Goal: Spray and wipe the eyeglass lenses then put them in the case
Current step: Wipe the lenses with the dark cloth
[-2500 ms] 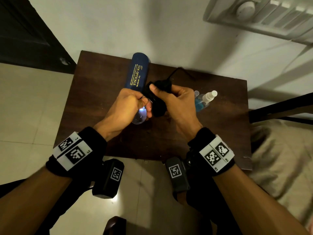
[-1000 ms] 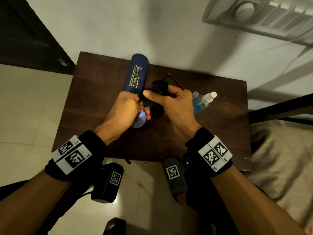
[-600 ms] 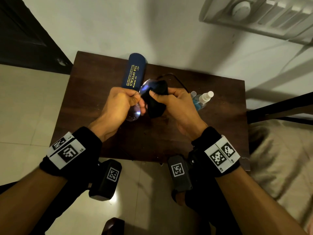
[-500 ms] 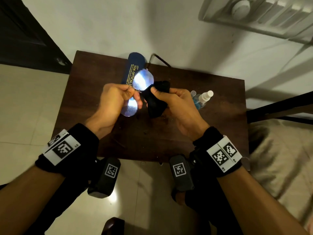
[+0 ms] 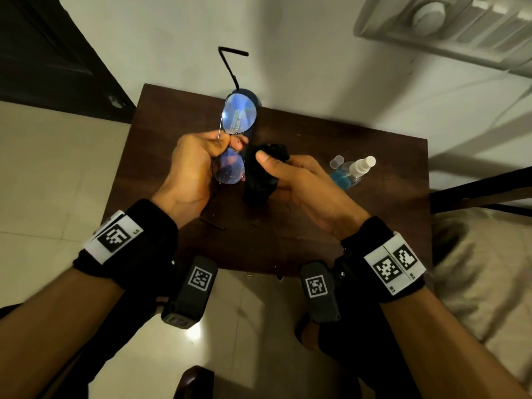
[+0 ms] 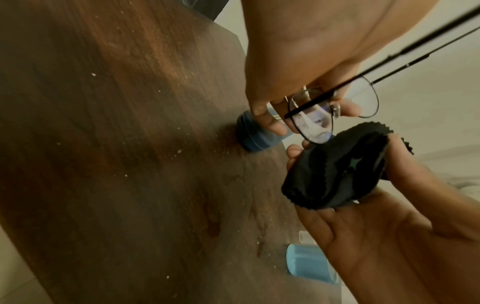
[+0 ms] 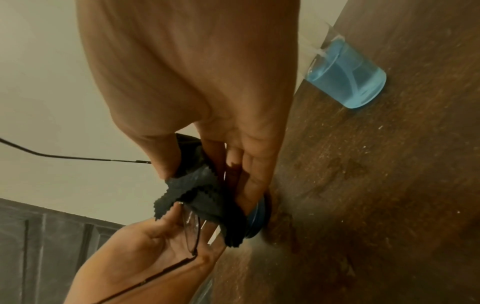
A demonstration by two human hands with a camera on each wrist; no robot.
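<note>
Dark brown wooden worktop [image 5: 172, 116] against a pale wall, dusted with pale specks and a few damp smears in the wrist views. On it, toward the wall, a navy glasses case [image 5: 253, 122] with gold lettering, lying closed and largely hidden behind the raised glasses. To the right of the case, a small clear spray bottle [image 5: 349, 174] of blue liquid with a white nozzle, its clear cap [image 5: 336, 161] standing just beside it. Above the worktop, in front of the case: left hand [image 5: 193, 165] curled round the middle of the eyeglasses [image 5: 239, 115], fingers [image 6: 270, 125] and thumb pinching at the bridge between the two lenses. Thin dark metal frame, rounded lenses with a blue-violet sheen; far lens turned up toward the wall with case lettering showing through it, near lens speckled with fine droplets or dust. One slim black temple arm reaching up past the worktop edge, bent at its tip; the other trailing down below the left palm. Right hand [image 5: 299, 180] just beside the near lens, thumb and fingers closed on a bunched black microfibre cloth [image 5: 259, 180] with a zigzag-cut edge, the cloth close against the near lens, contact unclear.
</note>
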